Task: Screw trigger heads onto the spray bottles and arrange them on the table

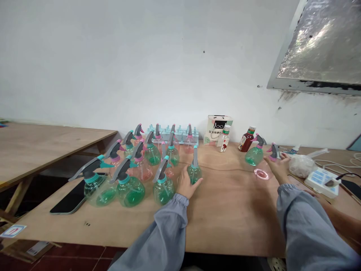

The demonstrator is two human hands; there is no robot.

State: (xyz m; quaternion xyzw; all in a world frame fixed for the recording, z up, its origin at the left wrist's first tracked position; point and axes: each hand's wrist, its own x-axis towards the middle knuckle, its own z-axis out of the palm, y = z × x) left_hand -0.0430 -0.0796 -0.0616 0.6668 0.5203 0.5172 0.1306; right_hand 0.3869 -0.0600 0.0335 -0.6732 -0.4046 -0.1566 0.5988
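Note:
My left hand [188,183] is wrapped round the base of a green spray bottle [194,170] with a grey and teal head, at the right edge of a cluster of several green and pink spray bottles [132,171] on the wooden table [225,210]. My right hand [278,165] reaches right and grips a loose grey and pink spray head [274,151]. Just below that hand a pink bottle [261,174] lies on the table. A green bottle with a pink-trimmed head [255,152] stands left of the right hand. Both arms wear grey sleeves.
A black phone [70,199] lies at the table's left edge. At the back stand a light blue rack [180,132], a small carton [216,130], a white bottle [225,139] and a dark red bottle [247,139]. A plastic bag [301,165], white device [321,180] and cables sit right.

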